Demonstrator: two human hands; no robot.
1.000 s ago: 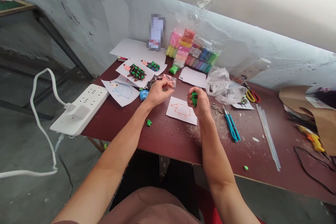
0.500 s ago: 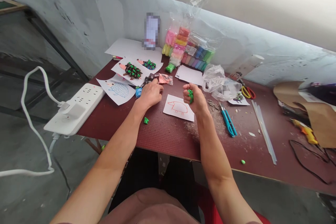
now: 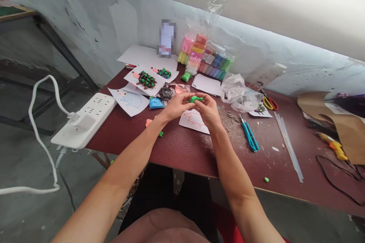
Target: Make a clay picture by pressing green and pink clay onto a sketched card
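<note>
currently, tabletop [image 3: 182,150] is stretching between animal drawing [image 3: 195,124] and near edge; over the drawing's far side, left hand [image 3: 179,105] and right hand [image 3: 209,109] are pinching green clay [image 3: 195,99], narrow end pointing right, long axis running left-right.

Maroon table [image 3: 182,152] — textured top | orange drawing [image 3: 194,122] | teal cutter [image 3: 249,134] | seeds [image 3: 232,117] | clear sticks [image 3: 288,146] — right

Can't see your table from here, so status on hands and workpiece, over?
Left hand and right hand together, fingers on green lump. Animal drawing partly hidden behind hands. Teal cutter lying off to the right.
</note>
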